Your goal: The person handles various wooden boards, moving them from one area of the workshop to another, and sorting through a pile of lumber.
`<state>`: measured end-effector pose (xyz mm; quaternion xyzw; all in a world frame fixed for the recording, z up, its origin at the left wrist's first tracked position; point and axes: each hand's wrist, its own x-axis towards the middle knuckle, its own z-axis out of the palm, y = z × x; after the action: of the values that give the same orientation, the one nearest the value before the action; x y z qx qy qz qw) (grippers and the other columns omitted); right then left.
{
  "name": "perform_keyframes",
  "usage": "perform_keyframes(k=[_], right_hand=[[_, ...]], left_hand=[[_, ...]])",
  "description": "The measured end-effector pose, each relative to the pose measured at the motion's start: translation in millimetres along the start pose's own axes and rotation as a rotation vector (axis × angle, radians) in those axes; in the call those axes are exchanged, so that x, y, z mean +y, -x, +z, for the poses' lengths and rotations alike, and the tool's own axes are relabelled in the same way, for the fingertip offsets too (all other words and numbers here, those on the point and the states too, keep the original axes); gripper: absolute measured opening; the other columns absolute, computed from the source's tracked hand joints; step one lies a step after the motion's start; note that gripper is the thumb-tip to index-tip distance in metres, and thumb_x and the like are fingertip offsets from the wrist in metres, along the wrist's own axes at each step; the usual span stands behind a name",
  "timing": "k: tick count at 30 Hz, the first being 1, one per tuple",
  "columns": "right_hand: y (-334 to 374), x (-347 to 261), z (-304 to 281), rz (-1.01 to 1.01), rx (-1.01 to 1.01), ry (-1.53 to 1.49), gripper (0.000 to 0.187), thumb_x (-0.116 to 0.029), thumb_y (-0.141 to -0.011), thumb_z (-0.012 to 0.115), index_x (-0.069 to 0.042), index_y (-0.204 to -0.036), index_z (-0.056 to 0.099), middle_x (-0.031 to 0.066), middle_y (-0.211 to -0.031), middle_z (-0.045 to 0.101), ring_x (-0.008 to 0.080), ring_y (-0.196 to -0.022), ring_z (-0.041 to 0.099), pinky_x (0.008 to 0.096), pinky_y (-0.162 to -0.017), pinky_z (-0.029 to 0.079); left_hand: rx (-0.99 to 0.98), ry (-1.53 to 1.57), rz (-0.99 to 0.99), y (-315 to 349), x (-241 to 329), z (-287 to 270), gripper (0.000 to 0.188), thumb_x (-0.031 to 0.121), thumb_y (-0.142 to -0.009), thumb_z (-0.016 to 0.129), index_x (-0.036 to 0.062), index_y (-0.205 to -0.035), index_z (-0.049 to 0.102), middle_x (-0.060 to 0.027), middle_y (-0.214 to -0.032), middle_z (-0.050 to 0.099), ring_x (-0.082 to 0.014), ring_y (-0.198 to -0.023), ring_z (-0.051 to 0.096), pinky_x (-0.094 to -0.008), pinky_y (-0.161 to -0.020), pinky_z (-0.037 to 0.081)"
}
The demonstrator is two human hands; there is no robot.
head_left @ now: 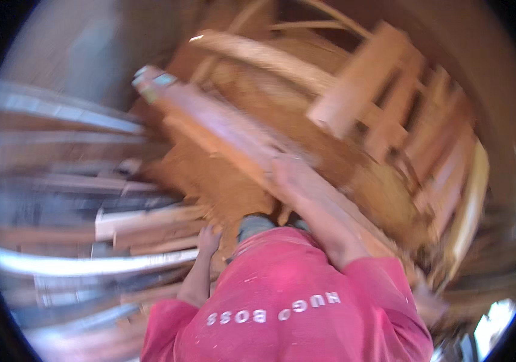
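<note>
A long wooden beam [233, 133] crosses in front of me on a slant, from upper left to lower right. Its far end is marked with pale blue-green. My right hand [286, 175] is closed on the beam around its middle, and my right forearm lies along it. Lower and to the left, my left hand [211, 236] hangs beside the ends of stacked boards [161, 229]. Its fingers look apart and hold nothing, though motion blurs them.
Reddish planks [384, 84] lean or lie in a row at the upper right. A rough pole [264, 57] lies beyond the beam. Brown sawdust or earth [203, 175] covers the ground by my feet. A long pale strip [89, 263] runs over the left-hand pile.
</note>
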<state>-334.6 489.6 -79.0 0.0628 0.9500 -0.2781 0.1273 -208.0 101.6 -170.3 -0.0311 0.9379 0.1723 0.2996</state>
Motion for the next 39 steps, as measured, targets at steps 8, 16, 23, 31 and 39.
perform_keyframes(k=[8, 16, 23, 31, 39], right_hand=[[66, 86, 28, 0.019, 0.27, -0.283, 0.056, -0.047, -0.089, 0.066, -0.008, -0.128, 0.059, 0.0202, -0.128, 0.058, 0.0385, -0.123, 0.053, 0.0482, -0.104, 0.041], [268, 239, -23, 0.517, 0.774, -0.518, 0.03, -0.029, -0.091, 0.065, -0.003, -0.106, 0.071, 0.0167, -0.11, 0.069, 0.0324, -0.105, 0.063, 0.0418, -0.094, 0.049], [432, 426, -72, 1.021, 1.467, -1.052, 0.031, -0.03, -0.097, 0.065, -0.003, -0.112, 0.068, 0.0023, -0.09, 0.068, 0.017, -0.086, 0.065, 0.0343, -0.074, 0.056], [466, 547, -123, 1.003, 1.377, -1.89, 0.063, -0.052, -0.092, 0.066, -0.005, -0.131, 0.053, 0.0105, -0.117, 0.062, 0.0266, -0.104, 0.064, 0.0449, -0.082, 0.057], [471, 578, -101, 0.69, 1.212, -2.167, 0.065, -0.053, -0.089, 0.07, -0.009, -0.133, 0.052, 0.0113, -0.12, 0.064, 0.0284, -0.107, 0.065, 0.0508, -0.092, 0.053]], left_hand=[[-0.164, 0.271, 0.176, -41, 13, 60, 0.04, 0.022, -0.093, 0.065, -0.0035, -0.124, 0.059, -0.0213, -0.112, 0.068, -0.0301, -0.102, 0.067, -0.0387, -0.09, 0.052], [-0.3, -0.022, 0.143, -63, 227, -3, 0.064, 0.062, -0.084, 0.07, 0.0003, -0.067, 0.067, -0.0051, -0.06, 0.056, -0.0151, -0.061, 0.053, -0.0344, -0.061, 0.044], [-0.397, -0.053, 0.143, -37, 208, 90, 0.064, 0.061, -0.084, 0.07, 0.0008, -0.063, 0.065, -0.0044, -0.056, 0.052, -0.0175, -0.056, 0.047, -0.0394, -0.056, 0.04], [-0.476, -0.219, 0.305, 56, 274, 131, 0.066, 0.056, -0.096, 0.055, -0.0044, -0.072, 0.066, -0.0141, -0.059, 0.057, -0.0203, -0.061, 0.053, -0.0431, -0.058, 0.043], [-0.353, -0.221, 0.43, 125, 422, 123, 0.062, 0.051, -0.101, 0.048, -0.0071, -0.096, 0.068, -0.016, -0.08, 0.068, -0.0219, -0.076, 0.06, -0.0387, -0.07, 0.048]])
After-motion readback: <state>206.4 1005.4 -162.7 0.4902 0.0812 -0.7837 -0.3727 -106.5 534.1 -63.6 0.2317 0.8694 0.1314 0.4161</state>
